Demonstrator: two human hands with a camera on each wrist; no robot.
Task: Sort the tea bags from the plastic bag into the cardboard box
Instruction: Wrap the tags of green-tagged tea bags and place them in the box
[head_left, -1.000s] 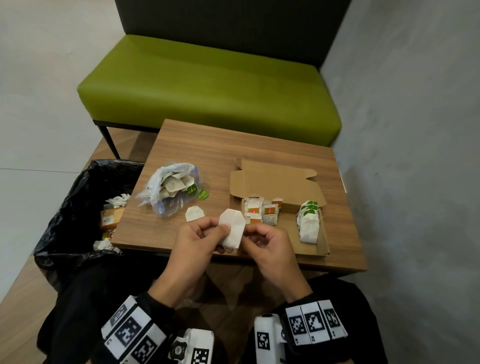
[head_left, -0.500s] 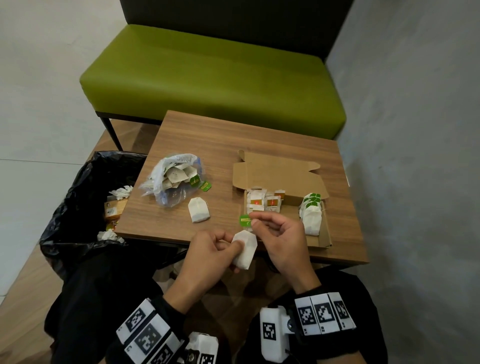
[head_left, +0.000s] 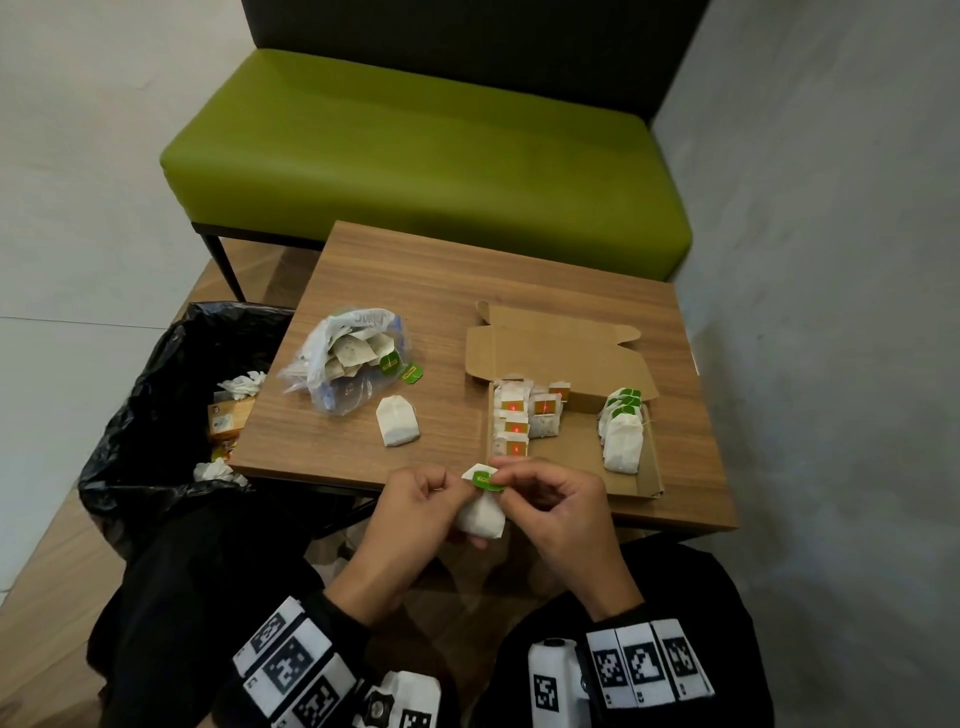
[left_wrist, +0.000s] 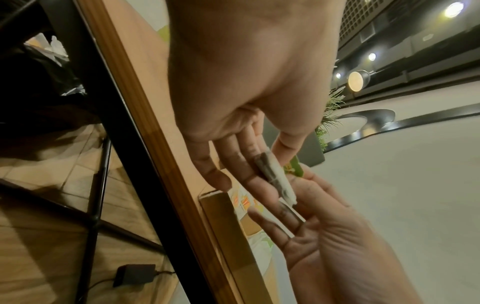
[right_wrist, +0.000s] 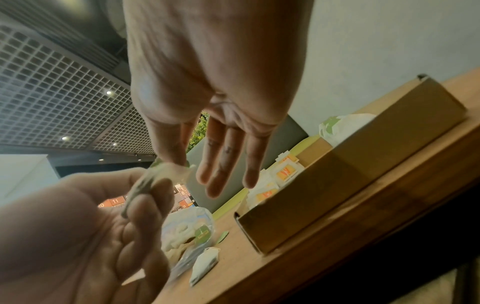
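Note:
Just in front of the table's near edge, my left hand (head_left: 415, 499) holds a white tea bag (head_left: 482, 517) between thumb and fingers. My right hand (head_left: 540, 493) pinches that bag's green tag (head_left: 485, 479) against its top. In the left wrist view the tea bag (left_wrist: 275, 176) lies edge-on between my fingers. The open cardboard box (head_left: 649, 467) holds a row of orange-tagged bags (head_left: 511, 421) on its left and green-tagged bags (head_left: 623, 431) on its right. The clear plastic bag (head_left: 348, 364) with more tea bags lies at the table's left. One loose tea bag (head_left: 397, 427) lies beside it.
A black-lined waste bin (head_left: 156, 415) with paper scraps stands left of the wooden table (head_left: 441, 291). A green bench (head_left: 426, 161) runs behind the table, and a grey wall closes the right side. A loose green tag (head_left: 411, 372) lies by the plastic bag.
My right hand has brought the green tag from above the box edge back down onto the top of the tea bag that my left hand holds.

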